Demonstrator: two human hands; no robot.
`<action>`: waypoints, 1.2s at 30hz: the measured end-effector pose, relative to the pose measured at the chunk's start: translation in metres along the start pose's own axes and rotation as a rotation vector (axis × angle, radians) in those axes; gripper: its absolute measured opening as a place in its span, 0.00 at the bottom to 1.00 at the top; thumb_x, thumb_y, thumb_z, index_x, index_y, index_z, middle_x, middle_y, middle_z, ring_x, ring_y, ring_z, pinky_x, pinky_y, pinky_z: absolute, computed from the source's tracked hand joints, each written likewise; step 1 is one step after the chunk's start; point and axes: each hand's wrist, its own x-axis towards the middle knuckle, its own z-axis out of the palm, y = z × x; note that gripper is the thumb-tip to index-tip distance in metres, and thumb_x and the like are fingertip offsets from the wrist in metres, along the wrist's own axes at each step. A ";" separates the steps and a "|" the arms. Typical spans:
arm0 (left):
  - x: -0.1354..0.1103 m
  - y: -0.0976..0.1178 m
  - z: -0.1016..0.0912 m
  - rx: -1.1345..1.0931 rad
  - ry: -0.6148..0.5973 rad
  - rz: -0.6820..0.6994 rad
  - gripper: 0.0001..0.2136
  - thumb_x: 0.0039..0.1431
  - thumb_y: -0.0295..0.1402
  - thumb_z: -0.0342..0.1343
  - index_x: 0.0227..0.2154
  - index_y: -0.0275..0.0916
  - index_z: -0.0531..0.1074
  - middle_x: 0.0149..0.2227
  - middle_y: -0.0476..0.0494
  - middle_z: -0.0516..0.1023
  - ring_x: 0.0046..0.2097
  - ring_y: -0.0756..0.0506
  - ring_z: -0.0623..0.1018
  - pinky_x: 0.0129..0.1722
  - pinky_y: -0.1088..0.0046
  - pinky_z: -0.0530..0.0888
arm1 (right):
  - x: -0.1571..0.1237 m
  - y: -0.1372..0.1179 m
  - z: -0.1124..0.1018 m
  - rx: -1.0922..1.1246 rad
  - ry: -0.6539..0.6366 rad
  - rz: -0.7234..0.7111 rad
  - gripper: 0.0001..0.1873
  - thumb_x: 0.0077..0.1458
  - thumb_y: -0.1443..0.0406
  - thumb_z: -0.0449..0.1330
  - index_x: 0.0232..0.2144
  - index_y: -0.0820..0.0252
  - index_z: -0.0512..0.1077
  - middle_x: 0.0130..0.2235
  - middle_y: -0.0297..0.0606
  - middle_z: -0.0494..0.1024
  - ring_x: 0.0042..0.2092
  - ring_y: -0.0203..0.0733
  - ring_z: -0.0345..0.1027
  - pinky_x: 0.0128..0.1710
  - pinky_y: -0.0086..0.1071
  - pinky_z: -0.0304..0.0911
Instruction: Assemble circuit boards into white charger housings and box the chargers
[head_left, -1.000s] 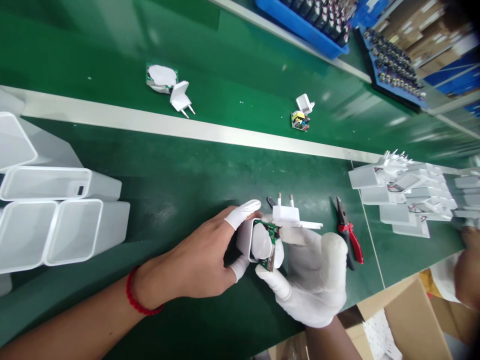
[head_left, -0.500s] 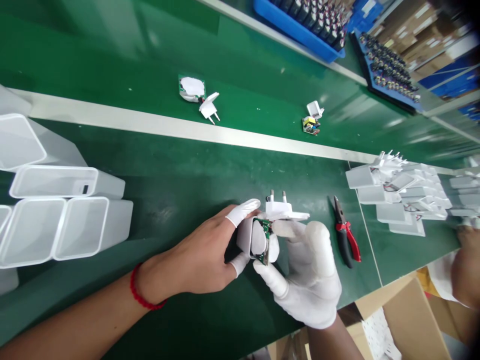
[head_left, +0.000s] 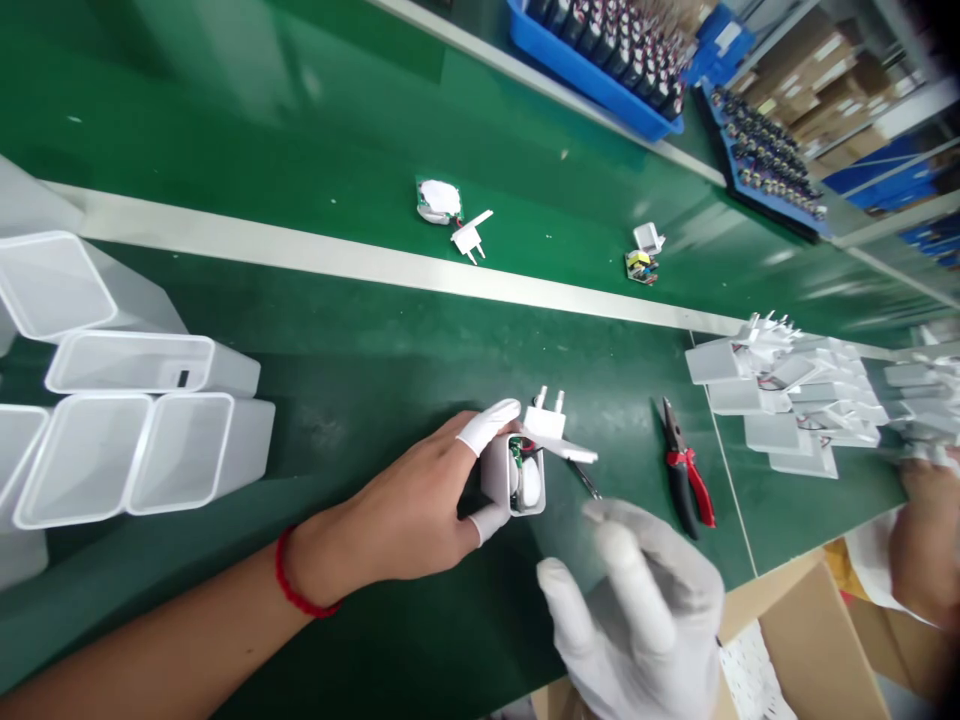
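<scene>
Counter (head_left: 360, 385): green surface exposed beyond the adapter housing (head_left: 496, 482).
Left hand (head_left: 420, 510): housing pinched.
Right hand (head_left: 637, 600): thumb and fingers held spread, right of housing, overlapping the counter's edge.

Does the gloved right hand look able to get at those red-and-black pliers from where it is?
Probably yes: the right hand looks open and empty, the pliers lie close by on the green bench, and nothing seems to stand between.

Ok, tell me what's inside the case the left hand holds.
At the open end of the case, a green board and white pieces show; the walls hide whatever lies deeper.
</scene>
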 end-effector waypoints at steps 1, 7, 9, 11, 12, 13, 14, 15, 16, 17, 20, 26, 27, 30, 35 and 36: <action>0.000 0.000 0.001 0.002 0.003 0.015 0.35 0.57 0.27 0.57 0.64 0.43 0.47 0.60 0.35 0.66 0.61 0.36 0.69 0.59 0.57 0.72 | -0.004 -0.002 0.003 -0.054 -0.014 0.030 0.34 0.56 0.66 0.64 0.63 0.48 0.61 0.47 0.45 0.70 0.43 0.49 0.71 0.36 0.43 0.74; 0.000 0.001 -0.001 -0.008 -0.015 0.094 0.38 0.52 0.21 0.52 0.65 0.39 0.45 0.60 0.33 0.64 0.63 0.38 0.64 0.62 0.55 0.67 | -0.001 0.000 0.040 -0.162 -0.057 0.019 0.35 0.60 0.67 0.60 0.66 0.52 0.54 0.53 0.53 0.72 0.51 0.51 0.73 0.40 0.39 0.75; -0.002 -0.001 -0.002 -0.036 0.055 0.127 0.36 0.52 0.22 0.51 0.64 0.37 0.48 0.59 0.32 0.64 0.62 0.38 0.66 0.61 0.55 0.68 | 0.003 0.006 0.047 -0.200 -0.041 0.013 0.36 0.60 0.69 0.60 0.66 0.51 0.52 0.56 0.54 0.71 0.52 0.51 0.74 0.39 0.36 0.75; -0.004 -0.004 -0.002 -0.100 0.153 0.133 0.32 0.51 0.22 0.50 0.61 0.35 0.54 0.58 0.32 0.66 0.59 0.38 0.69 0.60 0.55 0.69 | 0.007 0.010 0.046 -0.206 -0.051 0.003 0.36 0.61 0.70 0.59 0.66 0.50 0.52 0.56 0.53 0.72 0.52 0.50 0.74 0.41 0.36 0.75; -0.005 -0.006 -0.002 -0.149 0.211 0.106 0.29 0.52 0.22 0.49 0.59 0.35 0.57 0.56 0.32 0.69 0.58 0.38 0.71 0.60 0.55 0.69 | 0.009 0.010 0.043 -0.198 -0.060 -0.001 0.35 0.61 0.70 0.59 0.66 0.49 0.53 0.56 0.51 0.73 0.51 0.49 0.75 0.42 0.35 0.75; -0.005 -0.008 -0.001 -0.210 0.276 0.057 0.26 0.53 0.22 0.48 0.56 0.35 0.60 0.54 0.33 0.71 0.56 0.39 0.72 0.59 0.54 0.69 | 0.011 0.010 0.038 -0.190 -0.067 0.005 0.33 0.61 0.70 0.58 0.65 0.49 0.55 0.54 0.48 0.74 0.51 0.47 0.75 0.43 0.34 0.75; -0.005 -0.010 0.001 -0.284 0.346 -0.004 0.23 0.54 0.23 0.47 0.55 0.36 0.62 0.52 0.34 0.72 0.54 0.39 0.74 0.58 0.53 0.70 | 0.012 0.008 0.032 -0.185 -0.064 0.023 0.32 0.61 0.70 0.59 0.64 0.47 0.57 0.53 0.45 0.76 0.50 0.45 0.76 0.43 0.33 0.74; -0.004 -0.011 0.002 -0.365 0.418 -0.065 0.21 0.55 0.23 0.47 0.53 0.36 0.63 0.51 0.35 0.73 0.53 0.40 0.75 0.57 0.53 0.70 | 0.012 0.006 0.027 -0.186 -0.037 0.047 0.32 0.60 0.70 0.60 0.63 0.45 0.60 0.53 0.42 0.76 0.49 0.44 0.76 0.42 0.31 0.74; -0.003 -0.012 0.003 -0.445 0.484 -0.119 0.20 0.55 0.24 0.47 0.52 0.36 0.64 0.49 0.36 0.74 0.52 0.40 0.75 0.56 0.53 0.71 | 0.011 0.004 0.022 -0.196 0.021 0.073 0.33 0.59 0.71 0.61 0.63 0.44 0.61 0.53 0.39 0.77 0.49 0.44 0.76 0.43 0.31 0.74; -0.003 -0.012 0.004 -0.513 0.539 -0.154 0.19 0.56 0.25 0.47 0.52 0.37 0.65 0.49 0.37 0.74 0.50 0.41 0.76 0.54 0.54 0.72 | 0.008 0.002 0.020 -0.216 0.098 0.098 0.34 0.57 0.71 0.63 0.63 0.43 0.61 0.54 0.38 0.76 0.50 0.45 0.76 0.44 0.31 0.74; 0.000 -0.013 0.006 -0.600 0.621 -0.161 0.18 0.55 0.26 0.49 0.50 0.38 0.66 0.48 0.40 0.73 0.49 0.42 0.76 0.54 0.56 0.72 | -0.003 0.000 0.025 -0.273 0.200 0.076 0.34 0.57 0.71 0.62 0.63 0.46 0.61 0.55 0.41 0.75 0.52 0.49 0.75 0.46 0.35 0.74; 0.001 -0.015 0.006 -0.602 0.634 -0.177 0.17 0.54 0.27 0.51 0.48 0.39 0.68 0.45 0.43 0.73 0.49 0.43 0.75 0.54 0.58 0.70 | 0.000 0.006 0.039 -0.131 -0.132 0.102 0.23 0.61 0.67 0.57 0.58 0.50 0.68 0.55 0.44 0.75 0.51 0.47 0.75 0.46 0.34 0.75; 0.001 -0.015 0.006 -0.607 0.634 -0.180 0.17 0.55 0.27 0.51 0.48 0.39 0.68 0.45 0.43 0.73 0.49 0.43 0.75 0.54 0.58 0.70 | 0.004 0.006 0.038 -0.086 -0.133 0.141 0.22 0.61 0.65 0.58 0.57 0.51 0.69 0.54 0.44 0.76 0.51 0.48 0.75 0.46 0.35 0.75; 0.001 -0.015 0.007 -0.616 0.628 -0.179 0.16 0.56 0.28 0.51 0.48 0.39 0.68 0.45 0.44 0.73 0.49 0.44 0.75 0.54 0.60 0.70 | 0.011 0.005 0.034 0.063 -0.098 0.266 0.22 0.58 0.59 0.61 0.55 0.53 0.72 0.53 0.46 0.76 0.52 0.51 0.75 0.47 0.40 0.75; 0.001 -0.017 0.008 -0.581 0.600 -0.170 0.17 0.56 0.27 0.51 0.49 0.40 0.68 0.45 0.44 0.74 0.49 0.44 0.75 0.55 0.61 0.68 | 0.005 0.005 0.023 0.324 -0.009 0.483 0.25 0.55 0.55 0.63 0.53 0.56 0.73 0.52 0.48 0.78 0.52 0.54 0.75 0.49 0.46 0.73; 0.001 -0.018 0.008 -0.583 0.601 -0.177 0.17 0.56 0.27 0.51 0.49 0.40 0.68 0.44 0.45 0.74 0.49 0.44 0.75 0.55 0.61 0.68 | 0.004 0.005 0.020 0.372 0.020 0.528 0.26 0.55 0.55 0.63 0.54 0.57 0.73 0.51 0.49 0.78 0.52 0.54 0.75 0.50 0.47 0.73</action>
